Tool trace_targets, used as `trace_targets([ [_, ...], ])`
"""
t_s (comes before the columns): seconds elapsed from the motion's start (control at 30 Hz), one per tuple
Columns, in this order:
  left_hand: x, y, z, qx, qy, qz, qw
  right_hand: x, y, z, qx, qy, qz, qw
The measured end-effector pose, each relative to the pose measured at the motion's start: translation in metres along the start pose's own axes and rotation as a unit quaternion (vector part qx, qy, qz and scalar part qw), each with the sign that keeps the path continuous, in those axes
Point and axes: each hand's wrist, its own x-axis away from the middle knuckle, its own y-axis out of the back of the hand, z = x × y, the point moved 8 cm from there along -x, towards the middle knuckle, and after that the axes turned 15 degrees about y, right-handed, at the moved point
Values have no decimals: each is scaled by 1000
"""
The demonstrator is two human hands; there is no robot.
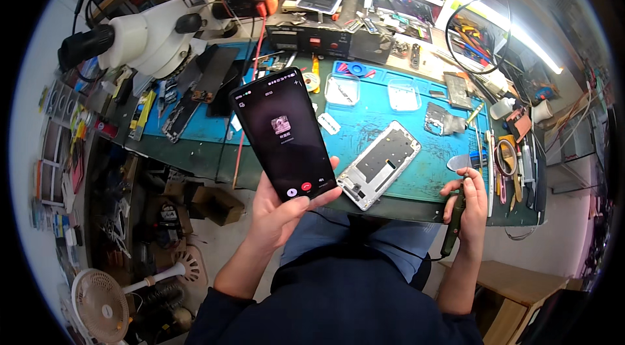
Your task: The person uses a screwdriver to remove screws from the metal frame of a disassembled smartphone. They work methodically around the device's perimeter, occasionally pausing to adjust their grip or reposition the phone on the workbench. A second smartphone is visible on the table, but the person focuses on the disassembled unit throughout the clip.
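My left hand (278, 220) is closed around the lower end of a black smartphone (280, 149). Its lit screen, facing me, shows a call with a small square picture and a red hang-up button; my thumb lies at the bottom edge. In my right hand (475, 208), at the bench's front edge, is a dark green pen-shaped tool (454, 228) with a black cable trailing from its lower end. Fingers partly cover its upper end, so the tip is hard to make out. Between the hands a silver phone frame (381, 166) lies tilted on the blue work mat (348, 129).
Two clear plastic trays (342, 91) and a dismantled grey metal part (443, 120) lie on the mat. Hand tools (508, 162) crowd the right side. A microscope (146, 39) stands at the back left, with phone parts (189, 110) beneath it. A red cable (242, 123) crosses the bench.
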Motion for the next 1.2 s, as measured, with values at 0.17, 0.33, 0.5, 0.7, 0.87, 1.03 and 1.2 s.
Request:
trace_targets([
  [0.17,2,-3,-3,-43,-6,-16,999,-1,1,2,-7,0,1,1000],
  [0.33,3,-6,-8,-65,-12,-17,998,-1,1,3,-2,3,1,1000],
  [0.5,1,-5,-7,-63,-12,-13,998,0,1,3,-5,7,4,1000],
  [0.7,-2,-1,-5,-60,-7,-26,998,0,3,1,-5,14,-7,1000],
  [0.87,-3,3,-5,-71,0,-61,996,0,2,0,-22,10,1,1000],
  [1.03,-4,4,-3,-66,6,-71,995,1,5,0,-19,18,-1,1000],
  [1.2,0,0,-4,-52,-18,-9,998,1,4,0,-23,18,1,1000],
])
